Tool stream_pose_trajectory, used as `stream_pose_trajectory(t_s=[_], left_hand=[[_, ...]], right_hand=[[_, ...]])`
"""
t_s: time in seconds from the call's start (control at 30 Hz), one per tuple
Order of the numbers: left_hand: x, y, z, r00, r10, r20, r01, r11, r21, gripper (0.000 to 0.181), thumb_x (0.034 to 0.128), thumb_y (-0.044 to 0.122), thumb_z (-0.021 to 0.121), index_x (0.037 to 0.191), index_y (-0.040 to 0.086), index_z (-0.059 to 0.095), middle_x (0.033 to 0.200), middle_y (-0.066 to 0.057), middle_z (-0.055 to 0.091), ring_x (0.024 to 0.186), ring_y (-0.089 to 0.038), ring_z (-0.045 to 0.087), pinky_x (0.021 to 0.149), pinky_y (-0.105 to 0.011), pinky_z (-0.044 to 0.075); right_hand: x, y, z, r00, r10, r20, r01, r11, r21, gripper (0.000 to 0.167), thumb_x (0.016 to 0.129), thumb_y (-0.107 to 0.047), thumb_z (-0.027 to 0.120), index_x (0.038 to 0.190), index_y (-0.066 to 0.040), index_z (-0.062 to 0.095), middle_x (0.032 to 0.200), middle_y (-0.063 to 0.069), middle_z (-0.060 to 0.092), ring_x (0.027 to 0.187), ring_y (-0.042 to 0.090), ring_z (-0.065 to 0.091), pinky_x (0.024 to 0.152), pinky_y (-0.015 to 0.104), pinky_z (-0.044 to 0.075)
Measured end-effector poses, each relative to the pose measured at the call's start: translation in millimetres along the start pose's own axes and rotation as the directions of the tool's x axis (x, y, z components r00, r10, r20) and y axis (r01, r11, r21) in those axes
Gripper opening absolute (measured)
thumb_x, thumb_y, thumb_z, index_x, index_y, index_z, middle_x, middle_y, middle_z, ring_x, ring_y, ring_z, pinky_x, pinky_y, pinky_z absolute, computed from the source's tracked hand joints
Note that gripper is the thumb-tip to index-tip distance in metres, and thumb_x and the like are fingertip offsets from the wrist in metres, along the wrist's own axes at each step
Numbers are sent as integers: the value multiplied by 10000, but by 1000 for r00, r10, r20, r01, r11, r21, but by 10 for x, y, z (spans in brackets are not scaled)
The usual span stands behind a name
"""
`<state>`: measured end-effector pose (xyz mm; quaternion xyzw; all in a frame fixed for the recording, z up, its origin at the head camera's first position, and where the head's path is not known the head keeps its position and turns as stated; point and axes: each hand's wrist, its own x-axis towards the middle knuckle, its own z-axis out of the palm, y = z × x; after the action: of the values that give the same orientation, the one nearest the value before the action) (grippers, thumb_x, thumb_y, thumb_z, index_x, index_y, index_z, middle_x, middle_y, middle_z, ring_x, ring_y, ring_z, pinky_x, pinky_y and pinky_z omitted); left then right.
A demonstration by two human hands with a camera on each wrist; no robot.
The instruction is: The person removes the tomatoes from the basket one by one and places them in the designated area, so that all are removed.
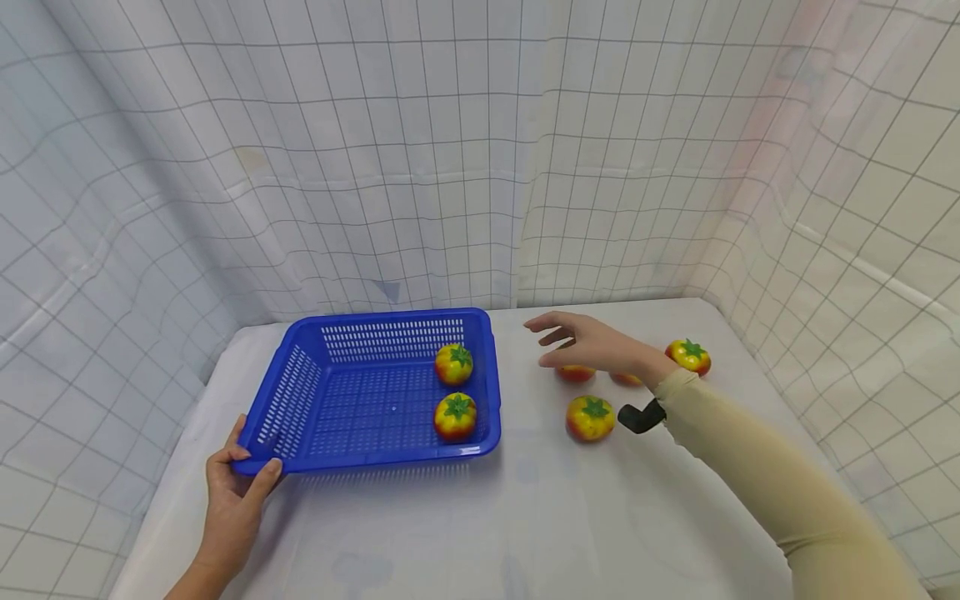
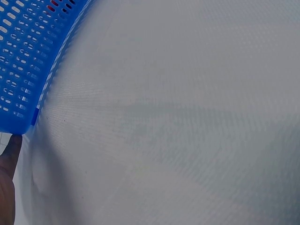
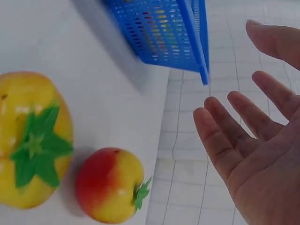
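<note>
My left hand point(image 1: 234, 500) grips the near left corner of a blue plastic basket point(image 1: 375, 458), thumb on its rim. In the left wrist view, a finger point(image 2: 11, 154) touches the underside of the basket point(image 2: 28, 65). Two red-and-yellow, persimmon-like fruits with green leafy tops, a far one point(image 1: 453, 364) and a near one point(image 1: 454, 417), sit along the basket's right side. Holding nothing, my right hand point(image 1: 596, 343) hovers right of the basket with fingers apart. In the right wrist view, its palm point(image 3: 267, 173) is bare beside a similar fruit point(image 3: 110, 185).
Right of the basket, one fruit point(image 1: 590, 418) lies nearest the front and another point(image 1: 688, 357) farthest right. Two more, one red point(image 1: 576, 374) and one orange point(image 1: 627, 379), are partly hidden by the right hand. Grid-patterned white curtains point(image 1: 450, 167) enclose the white table point(image 1: 570, 517).
</note>
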<state>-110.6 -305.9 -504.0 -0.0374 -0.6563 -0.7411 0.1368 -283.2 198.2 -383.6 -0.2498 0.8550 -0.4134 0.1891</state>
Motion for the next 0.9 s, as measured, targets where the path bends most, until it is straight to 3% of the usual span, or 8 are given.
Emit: stream_pose_trajectory(t_s=[0.2, 0.53, 0.67, 0.9], left_hand=[[-7, -1, 5, 1000, 3, -3, -3, 1000, -9, 363, 1056, -60, 454, 1200, 219, 272, 1695, -12, -25, 1370, -193, 342, 971, -164, 483], [-9, -16, 2, 1000, 14, -8, -14, 1000, -16, 351, 1051, -70, 456, 1196, 201, 287, 1698, -34, -21, 1351, -181, 377, 961, -178, 497], [-7, -8, 0, 1000, 7, -4, -7, 1000, -4, 351, 1054, -63, 457, 1192, 208, 280, 1699, -30, -32, 1353, -175, 372, 959, -172, 496], [-5, 1, -9, 1000, -7, -5, 8, 1000, 30, 354, 1059, -45, 466, 1200, 217, 273, 1702, -4, -32, 1358, -168, 364, 947, -155, 494]], right_hand=[[169, -139, 97, 1000, -17, 14, 18, 1000, -7, 590, 909, -440, 769, 1436, -321, 532, 1442, -123, 537, 1294, 146, 540, 1032, 410, 511], [393, -316, 237, 994, -86, 71, 87, 996, -9, 619, 941, -296, 750, 1485, -134, 503, 1477, 41, 534, 1311, 219, 528, 1050, 406, 499], [461, -359, 269, 991, -92, 99, 94, 995, -18, 617, 938, -330, 752, 1483, -173, 511, 1507, 69, 508, 1332, 241, 509, 1064, 408, 486], [572, -448, 321, 978, -143, 154, 149, 988, -30, 578, 925, -318, 769, 1447, -221, 540, 1460, -8, 537, 1349, 268, 497, 1128, 450, 419]])
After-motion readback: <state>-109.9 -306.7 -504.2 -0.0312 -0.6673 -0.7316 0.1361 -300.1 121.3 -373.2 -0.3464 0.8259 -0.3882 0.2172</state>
